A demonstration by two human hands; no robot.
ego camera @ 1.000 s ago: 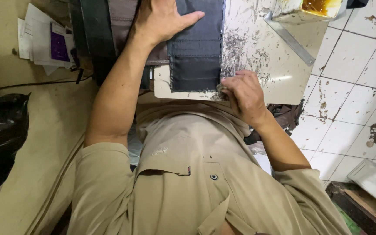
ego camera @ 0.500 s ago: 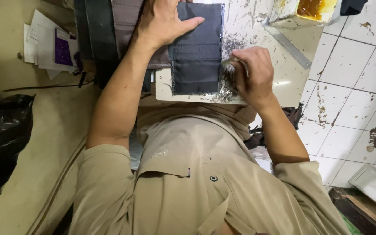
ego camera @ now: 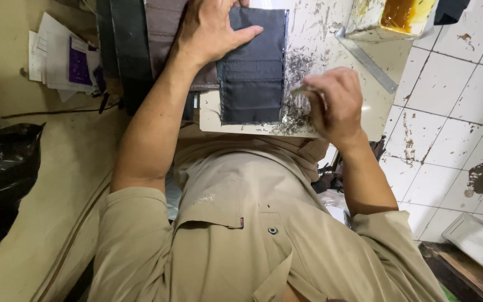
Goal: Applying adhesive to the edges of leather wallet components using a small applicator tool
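A dark blue-grey fabric piece (ego camera: 255, 72) with stitched bands lies on a stained white board (ego camera: 336, 50) resting on my lap. My left hand (ego camera: 208, 28) presses flat on its upper left part, thumb spread across the cloth. My right hand (ego camera: 334, 100) hovers just right of the fabric's lower right edge, fingers closed around a small thin tool (ego camera: 303, 89) whose tip points toward the fabric edge. A brown fabric piece (ego camera: 166, 22) and dark straps (ego camera: 127, 45) lie under my left hand's side.
An open tin of amber glue (ego camera: 398, 14) stands at the board's far right corner beside a metal ruler (ego camera: 367, 59). Papers (ego camera: 60, 59) lie at left, a black plastic bag (ego camera: 1, 173) lower left. White tiled floor (ego camera: 454, 112) is at right.
My right hand rose from the board's near edge up along the fabric's right side, then drifted slightly right and lifted. My left hand stays pressed on the fabric.
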